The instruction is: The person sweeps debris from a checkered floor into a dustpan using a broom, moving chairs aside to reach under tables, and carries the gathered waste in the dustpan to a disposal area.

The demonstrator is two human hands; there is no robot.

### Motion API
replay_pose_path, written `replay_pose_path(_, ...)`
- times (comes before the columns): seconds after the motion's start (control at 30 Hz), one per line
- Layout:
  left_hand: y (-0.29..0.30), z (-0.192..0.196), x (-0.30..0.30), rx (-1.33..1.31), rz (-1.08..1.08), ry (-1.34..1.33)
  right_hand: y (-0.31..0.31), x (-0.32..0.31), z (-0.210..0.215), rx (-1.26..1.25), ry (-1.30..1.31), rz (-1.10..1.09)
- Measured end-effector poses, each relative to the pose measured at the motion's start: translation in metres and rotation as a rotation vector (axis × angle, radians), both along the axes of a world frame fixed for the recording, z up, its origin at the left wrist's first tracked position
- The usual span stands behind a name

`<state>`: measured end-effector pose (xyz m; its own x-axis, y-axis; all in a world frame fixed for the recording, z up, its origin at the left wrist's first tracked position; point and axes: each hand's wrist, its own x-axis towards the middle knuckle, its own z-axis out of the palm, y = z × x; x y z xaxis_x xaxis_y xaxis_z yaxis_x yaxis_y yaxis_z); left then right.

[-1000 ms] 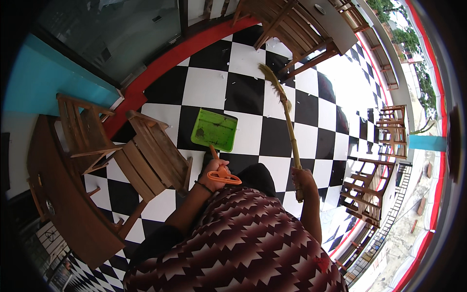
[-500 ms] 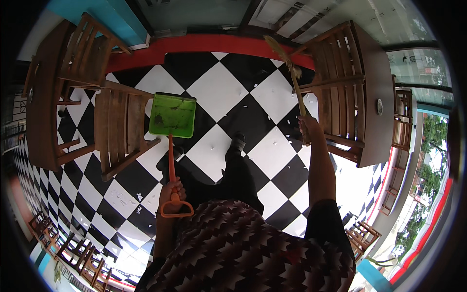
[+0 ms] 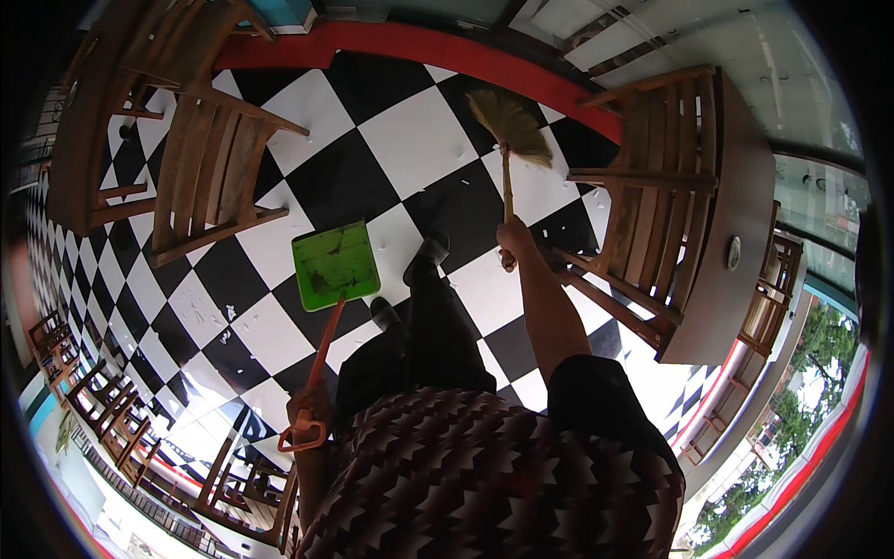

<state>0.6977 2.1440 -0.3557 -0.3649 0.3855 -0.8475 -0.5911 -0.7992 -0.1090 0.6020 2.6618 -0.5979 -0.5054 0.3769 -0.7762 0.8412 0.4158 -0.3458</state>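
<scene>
My left hand [image 3: 310, 407] is closed around the orange handle of a long-handled dustpan, just above its loop grip. The dustpan's green tray [image 3: 337, 266] is low by the floor in front of my feet, with dark dirt marks on its inside. In my right hand [image 3: 515, 240] is the stick of a straw broom [image 3: 510, 130], held near its end. The broom's fanned bristles point away from me, over the checkered floor [image 3: 374, 174] near the red border. Small white scraps [image 3: 230, 312] lie scattered on the tiles.
Wooden slatted chairs stand on both sides: one chair [image 3: 209, 168] at the left, another chair [image 3: 652, 168] at the right against a dark table [image 3: 722, 252]. A raised red border [image 3: 400, 45] runs along the far wall. More chairs [image 3: 102, 401] are at the lower left.
The broom has swung left, and its bristles now show fanned out. The dustpan tray has come nearer to me, away from the left chair. My view has turned and my feet have stepped.
</scene>
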Motion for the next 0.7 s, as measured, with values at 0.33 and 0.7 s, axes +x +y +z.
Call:
replay_pose_path(0.33, -0.085, -0.05, 0.171, -1.673, -0.997, 0.614, -0.198, 0.12, 0.104, -0.317, -0.096, -0.048)
replay_pose_path(0.7, -0.216, -0.118, 0.353, -0.053, 0.815, 0.039, -0.367, 0.174, 0.122, -0.602, -0.3, 0.236)
